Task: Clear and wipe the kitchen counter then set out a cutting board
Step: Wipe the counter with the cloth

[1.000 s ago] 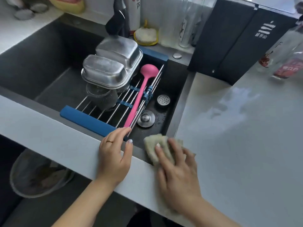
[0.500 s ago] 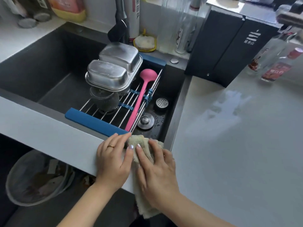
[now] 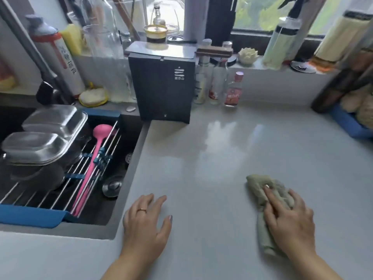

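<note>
Right hand (image 3: 290, 223) flat on a crumpled beige-green cloth (image 3: 262, 199), palm down, fingers (image 3: 271, 197) spread and extended, pressing the cloth onto the pale grey table (image 3: 222, 154); not clamped round it. Cloth lies under the palm and fingers, with a bunched end sticking out beyond the fingertips on the far side and a rolled tail running back along the thumb side of the hand toward the wrist. Cloth sits on the near right part of the table, well apart from the sink (image 3: 129, 178). Left hand (image 3: 147, 225) rests palm down on bare table just beside the sink's right rim, fingers slightly apart, holding nothing; ring on one finger. Table surface shows pale glossy patches between the hands and the black box (image 3: 161, 91) standing at the back beside the sink. In the sink: a roll-up rack with blue ends (image 3: 30, 216), a pink ladle (image 3: 96, 150) lying along its bars, upturned steel trays (image 3: 40, 144) on the left. Bottles (image 3: 233, 89) stand against the back wall right of the box. Blue tray edge (image 3: 351, 126) at far right.
</note>
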{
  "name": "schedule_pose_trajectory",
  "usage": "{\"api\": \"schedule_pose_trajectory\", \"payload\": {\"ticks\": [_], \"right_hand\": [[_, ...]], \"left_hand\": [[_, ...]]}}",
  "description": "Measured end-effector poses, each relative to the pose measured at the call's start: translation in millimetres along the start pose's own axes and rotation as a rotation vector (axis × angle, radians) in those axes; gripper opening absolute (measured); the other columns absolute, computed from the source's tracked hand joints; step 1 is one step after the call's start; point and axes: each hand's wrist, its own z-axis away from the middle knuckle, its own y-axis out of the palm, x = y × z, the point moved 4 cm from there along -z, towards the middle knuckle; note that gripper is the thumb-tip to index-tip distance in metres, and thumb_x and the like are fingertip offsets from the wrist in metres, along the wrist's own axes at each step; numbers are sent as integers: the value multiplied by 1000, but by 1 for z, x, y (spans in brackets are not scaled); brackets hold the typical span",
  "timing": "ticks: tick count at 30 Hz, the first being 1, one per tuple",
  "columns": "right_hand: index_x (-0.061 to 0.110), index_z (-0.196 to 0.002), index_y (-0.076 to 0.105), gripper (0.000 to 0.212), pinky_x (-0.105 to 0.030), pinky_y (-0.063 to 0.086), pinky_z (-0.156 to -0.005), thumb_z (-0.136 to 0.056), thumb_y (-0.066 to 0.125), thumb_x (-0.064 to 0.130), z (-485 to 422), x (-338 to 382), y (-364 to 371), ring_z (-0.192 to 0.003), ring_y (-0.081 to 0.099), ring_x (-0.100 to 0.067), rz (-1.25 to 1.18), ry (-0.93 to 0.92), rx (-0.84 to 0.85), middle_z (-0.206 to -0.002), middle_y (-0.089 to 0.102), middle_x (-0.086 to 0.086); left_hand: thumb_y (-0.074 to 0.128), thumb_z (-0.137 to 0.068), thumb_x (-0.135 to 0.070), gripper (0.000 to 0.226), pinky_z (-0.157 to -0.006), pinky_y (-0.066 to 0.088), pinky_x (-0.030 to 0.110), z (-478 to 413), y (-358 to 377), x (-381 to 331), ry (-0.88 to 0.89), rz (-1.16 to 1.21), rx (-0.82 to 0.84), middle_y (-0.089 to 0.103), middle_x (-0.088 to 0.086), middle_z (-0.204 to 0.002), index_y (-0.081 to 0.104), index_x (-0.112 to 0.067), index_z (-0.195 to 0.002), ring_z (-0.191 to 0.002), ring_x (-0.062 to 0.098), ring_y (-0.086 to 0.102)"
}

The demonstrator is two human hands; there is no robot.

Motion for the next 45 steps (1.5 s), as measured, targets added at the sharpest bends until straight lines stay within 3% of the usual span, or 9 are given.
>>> {"api": "schedule_pose_trajectory", "payload": {"ticks": [4, 8, 13, 19, 24, 28, 35, 40, 45], "right_hand": [[22, -143, 29, 62, -52, 31, -104, -88, 50, 38, -56, -136, -28, -119, 36, -49, -50, 492, -86, -131, 38, -38], [9, -141, 31, 59, -54, 28, -105, -88, 48, 30, -111, -170, -34, -118, 33, -46, -140, 615, -117, -128, 32, -42], [16, -142, 32, 54, -46, 27, -106, -91, 44, 27, -165, -83, -7, -125, 29, -41, -159, 374, -13, -143, 23, -27], [29, -144, 17, 58, -43, 16, -112, -90, 37, 33, -83, 126, 62, -135, 12, -33, -359, -419, 397, -154, 4, -16], [48, -139, 8, 66, -46, 6, -107, -86, 36, 20, -92, 168, 80, -132, -9, -25, -319, -538, 468, -154, -16, 3], [49, -139, 19, 61, -48, 1, -114, -88, 36, 20, -181, 136, 74, -143, -13, -29, -262, -356, 335, -158, -8, 5], [45, -137, 31, 49, -47, 12, -114, -91, 33, 30, -313, -48, 44, -143, 5, -30, -80, 117, 64, -158, 10, 3], [44, -138, 30, 50, -46, 13, -114, -90, 32, 30, -301, -160, 10, -143, 6, -29, -28, 262, 47, -157, 12, 4], [32, -138, 39, 50, -44, 28, -108, -89, 42, 21, -210, -164, -11, -138, 20, -28, -80, 240, -11, -153, 24, 0]], "left_hand": [[43, -85, -50, 55, -114, 12, 39, -26, 31, -25, -92, -92, 10, 19, 3, -154, 28, -40, -137, -142, 22, 9], [38, -84, -56, 61, -115, 9, 43, -68, 29, -28, -312, -162, -99, 14, 9, -154, 20, -38, -140, -141, 30, 5], [31, -83, -61, 61, -114, 8, 45, -83, 35, -25, -438, -285, -164, 17, 9, -154, 21, -40, -139, -141, 30, 7], [42, -79, -56, 57, -112, 11, 46, -83, 33, -29, -477, -246, -252, 33, 13, -147, 43, -34, -131, -137, 33, 21], [40, -63, -56, 69, -110, 15, 48, -98, 38, -52, -449, -248, -257, 39, 10, -145, 51, -31, -126, -136, 31, 24], [42, -83, -51, 54, -112, 11, 42, -131, 66, -98, -268, -279, -117, 23, 0, -153, 34, -37, -135, -141, 22, 10], [42, -80, -51, 53, -110, 13, 43, -150, 87, -132, -237, -185, -125, 28, 6, -150, 43, -35, -130, -138, 24, 18], [34, -65, -55, 65, -110, 11, 44, -151, 85, -134, -253, -158, -148, 35, 9, -146, 51, -34, -124, -135, 28, 21], [34, -65, -53, 67, -109, 12, 45, -146, 85, -148, -227, -186, -127, 35, 11, -146, 51, -29, -125, -135, 28, 20]]}}
